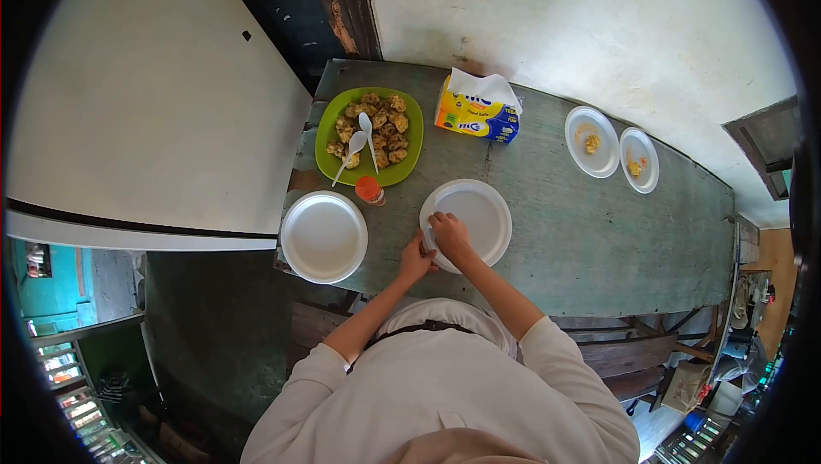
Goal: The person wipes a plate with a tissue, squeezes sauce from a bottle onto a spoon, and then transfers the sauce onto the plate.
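On our bench (564,242), the left plate (323,242) lies near the green plate (328,126) of food (398,156), spoons (353,147) on top. Our left fingers (427,254) curl at the middle plate's (487,216) rim; our right fingers (439,224) bunch over it; we cannot tell how far either opens or what it holds. Right of the tissues (479,113), two small plates (605,130) already bear portions.

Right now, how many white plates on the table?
4: the middle plate, the left plate, and, right by the wall, the inner food plate and outer food plate.
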Motion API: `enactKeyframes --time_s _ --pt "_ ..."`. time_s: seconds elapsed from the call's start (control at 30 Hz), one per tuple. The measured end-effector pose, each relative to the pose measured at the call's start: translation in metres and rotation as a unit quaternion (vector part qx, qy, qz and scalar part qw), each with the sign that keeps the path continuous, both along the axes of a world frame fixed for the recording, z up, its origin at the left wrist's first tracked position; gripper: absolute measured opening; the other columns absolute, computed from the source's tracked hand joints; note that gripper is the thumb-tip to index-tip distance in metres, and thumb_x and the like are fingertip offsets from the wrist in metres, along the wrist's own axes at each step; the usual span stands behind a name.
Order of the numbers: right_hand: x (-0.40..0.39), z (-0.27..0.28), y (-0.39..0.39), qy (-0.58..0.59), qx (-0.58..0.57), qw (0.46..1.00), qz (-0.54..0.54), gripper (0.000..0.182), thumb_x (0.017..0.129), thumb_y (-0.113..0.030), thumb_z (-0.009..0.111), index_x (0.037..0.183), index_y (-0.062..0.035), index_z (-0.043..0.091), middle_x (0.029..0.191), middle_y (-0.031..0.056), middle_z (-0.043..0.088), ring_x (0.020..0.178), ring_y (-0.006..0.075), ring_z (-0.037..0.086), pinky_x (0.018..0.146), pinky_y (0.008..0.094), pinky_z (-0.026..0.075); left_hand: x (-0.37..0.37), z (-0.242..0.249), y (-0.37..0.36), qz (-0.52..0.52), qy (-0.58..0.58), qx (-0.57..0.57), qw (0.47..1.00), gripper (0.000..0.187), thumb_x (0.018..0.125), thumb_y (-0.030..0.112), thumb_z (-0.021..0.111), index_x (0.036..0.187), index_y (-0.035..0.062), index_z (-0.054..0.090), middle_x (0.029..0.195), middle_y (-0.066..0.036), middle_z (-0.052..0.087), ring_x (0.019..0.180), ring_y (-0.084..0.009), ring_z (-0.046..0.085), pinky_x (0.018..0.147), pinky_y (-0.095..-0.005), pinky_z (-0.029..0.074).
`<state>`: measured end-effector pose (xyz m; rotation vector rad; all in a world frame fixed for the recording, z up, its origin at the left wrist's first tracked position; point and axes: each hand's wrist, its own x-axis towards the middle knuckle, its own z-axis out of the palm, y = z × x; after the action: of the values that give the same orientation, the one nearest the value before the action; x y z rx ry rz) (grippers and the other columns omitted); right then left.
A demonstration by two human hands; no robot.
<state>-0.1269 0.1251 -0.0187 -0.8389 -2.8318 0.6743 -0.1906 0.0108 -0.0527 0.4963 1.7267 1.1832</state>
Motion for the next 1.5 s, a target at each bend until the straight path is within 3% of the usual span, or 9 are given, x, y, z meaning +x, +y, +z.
enactKeyframes --time_s 0.37,0.47,0.57,0.67,0.9,1.0,1.07,1.17,1.5 --pt "0.034 0.005 0.012 -0.007 -0.135 0.985 0.103 0.022 0.063 -0.002 0.06 0.083 -0.004 0.066 0.083 0.0104 0.064 0.073 0.0253 0.063 0.067 0.0345 0.05 0.001 0.004 -0.003 0.006 0.036 0.024 0.999 0.073 0.075 -0.005 0.06 0.138 0.0063 0.024 0.064 -0.006 0.049 0.055 -0.0129 0.055 0.048 -0.0317 0.055" --pt "0.046 0.014 0.028 0.048 -0.298 0.952 -0.051 0.023 0.066 0.001 0.06 0.088 -0.003 0.066 0.081 0.0113 0.064 0.07 0.0211 0.063 0.064 0.0312 0.051 0.0 0.002 -0.005 -0.003 0.047 0.016 0.999 0.074 0.075 -0.004 0.061 0.138 0.0072 0.023 0.066 -0.008 0.053 0.055 -0.0146 0.058 0.048 -0.0319 0.054" --pt "0.049 -0.014 0.04 0.232 -0.24 0.867 -0.37 0.02 0.071 0.001 0.061 0.09 -0.0028 0.066 0.08 0.0116 0.064 0.069 0.0185 0.063 0.062 0.0293 0.05 0.0 0.005 -0.004 -0.012 0.04 0.005 0.999 0.076 0.075 -0.003 0.06 0.139 0.0075 0.021 0.07 -0.011 0.057 0.055 -0.0174 0.061 0.048 -0.0317 0.054" --pt "0.044 -0.009 0.045 0.282 -0.09 0.864 -0.408 0.017 0.075 -0.002 0.061 0.091 -0.0032 0.066 0.082 0.0126 0.064 0.068 0.0207 0.063 0.063 0.0299 0.05 -0.002 0.01 -0.002 -0.036 0.028 -0.005 0.999 0.078 0.075 -0.003 0.06 0.139 0.0072 0.018 0.077 -0.014 0.06 0.054 -0.0197 0.063 0.048 -0.0315 0.054" --pt "0.017 -0.014 0.047 0.267 -0.064 0.89 -0.365 0.021 0.07 0.004 0.055 0.086 -0.0049 0.066 0.081 0.0135 0.064 0.067 0.0248 0.062 0.063 0.033 0.049 -0.011 0.025 0.004 -0.082 -0.024 -0.038 0.996 0.077 0.077 -0.006 0.055 0.14 0.0071 0.013 0.106 -0.022 0.057 0.059 -0.0228 0.065 0.05 -0.0326 0.055" --pt "0.011 -0.009 0.046 0.245 -0.091 0.903 -0.34 0.021 0.07 0.004 0.055 0.084 -0.0058 0.066 0.078 0.0143 0.064 0.066 0.0271 0.062 0.064 0.0338 0.048 -0.014 0.024 0.006 -0.09 -0.073 -0.045 0.992 0.077 0.078 -0.007 0.054 0.14 0.008 0.012 0.11 -0.022 0.053 0.061 -0.0242 0.064 0.051 -0.0327 0.056" --pt "0.005 -0.008 0.044 0.232 -0.105 0.913 -0.32 0.021 0.07 0.003 0.054 0.084 -0.0065 0.066 0.077 0.0147 0.064 0.067 0.0288 0.062 0.064 0.0347 0.049 -0.013 0.021 0.006 -0.088 -0.087 -0.032 0.992 0.077 0.078 -0.007 0.054 0.14 0.0089 0.011 0.105 -0.021 0.054 0.061 -0.0239 0.064 0.051 -0.0327 0.056" --pt "-0.001 -0.023 0.039 0.227 -0.099 0.931 -0.267 0.019 0.07 0.003 0.055 0.083 -0.0063 0.066 0.078 0.0117 0.065 0.065 0.0228 0.064 0.061 0.0313 0.049 -0.014 0.013 0.005 -0.088 -0.084 -0.023 0.992 0.079 0.078 -0.007 0.054 0.141 0.0106 0.01 0.098 -0.018 0.055 0.06 -0.0229 0.063 0.05 -0.0328 0.056" --pt "0.008 0.002 0.005 0.095 -0.107 0.986 -0.081 0.021 0.068 0.001 0.054 0.083 -0.0088 0.067 0.074 0.0147 0.064 0.066 0.0276 0.063 0.063 0.035 0.05 -0.013 0.006 0.003 -0.05 -0.098 -0.01 0.994 0.079 0.078 -0.009 0.055 0.141 0.0119 0.013 0.087 -0.012 0.054 0.059 -0.0201 0.06 0.049 -0.0337 0.056"
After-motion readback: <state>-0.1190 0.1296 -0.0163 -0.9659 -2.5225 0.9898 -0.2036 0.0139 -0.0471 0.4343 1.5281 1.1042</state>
